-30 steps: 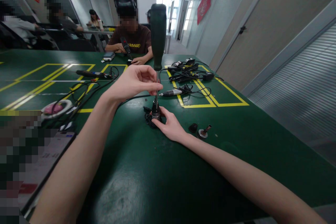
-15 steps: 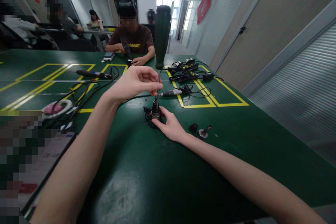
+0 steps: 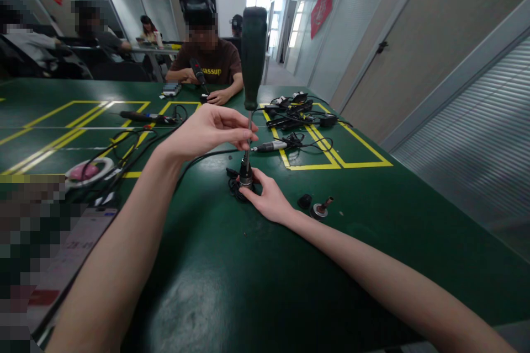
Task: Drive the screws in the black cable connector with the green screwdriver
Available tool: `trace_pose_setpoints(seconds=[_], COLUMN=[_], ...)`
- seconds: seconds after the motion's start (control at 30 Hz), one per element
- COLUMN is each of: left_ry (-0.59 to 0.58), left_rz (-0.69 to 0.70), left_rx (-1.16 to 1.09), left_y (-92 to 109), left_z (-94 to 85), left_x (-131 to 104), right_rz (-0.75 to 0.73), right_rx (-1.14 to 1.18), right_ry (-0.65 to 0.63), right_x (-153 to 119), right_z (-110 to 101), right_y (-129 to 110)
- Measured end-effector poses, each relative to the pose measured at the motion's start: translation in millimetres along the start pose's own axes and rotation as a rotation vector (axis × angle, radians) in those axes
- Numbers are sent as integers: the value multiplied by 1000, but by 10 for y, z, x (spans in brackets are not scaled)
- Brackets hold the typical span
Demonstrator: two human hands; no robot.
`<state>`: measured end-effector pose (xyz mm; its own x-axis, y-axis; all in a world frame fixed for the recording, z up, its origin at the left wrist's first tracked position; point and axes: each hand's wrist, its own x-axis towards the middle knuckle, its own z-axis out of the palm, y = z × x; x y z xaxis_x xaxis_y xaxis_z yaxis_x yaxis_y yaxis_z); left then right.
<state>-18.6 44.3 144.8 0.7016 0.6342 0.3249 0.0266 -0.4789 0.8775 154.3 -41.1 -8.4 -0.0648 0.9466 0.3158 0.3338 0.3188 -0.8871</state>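
Note:
A screwdriver with a dark green handle (image 3: 253, 58) stands nearly upright, its shaft pinched between the thumb and fingers of my left hand (image 3: 215, 129). Its lower end meets a small black and metal part (image 3: 245, 176) on the table. Around the base of that part my right hand (image 3: 267, 196) is closed, thumb in front and fingers behind. A coiled black cable (image 3: 237, 190) lies just left of the part. To the right of my right hand are a black cap (image 3: 305, 201) and a round metal piece with a stem (image 3: 320, 210).
Beyond my hands on the green table (image 3: 199, 265) lie a grey and black tool (image 3: 271, 146) and a heap of black cables (image 3: 290, 113). At left are a white ring-shaped dish (image 3: 108, 168) and loose cables. Across the table sits a person (image 3: 226, 60) holding a tool.
The screwdriver handle has tilted slightly to the left. The fingers of my left hand have shifted a little on the shaft, while my right hand stays in place.

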Motion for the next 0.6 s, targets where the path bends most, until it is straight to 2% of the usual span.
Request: trace_pose_setpoints(seconds=[0.47,0.6], left_ry=[64,15], left_rz=[20,25], left_rx=[67,63], left_y=[-51,-12], left_z=[34,24], left_x=[32,11], right_rz=[-15,-13], right_rx=[-9,-12], right_ry=[-1,2], right_x=[3,1], right_z=[11,10], right_y=[40,43])
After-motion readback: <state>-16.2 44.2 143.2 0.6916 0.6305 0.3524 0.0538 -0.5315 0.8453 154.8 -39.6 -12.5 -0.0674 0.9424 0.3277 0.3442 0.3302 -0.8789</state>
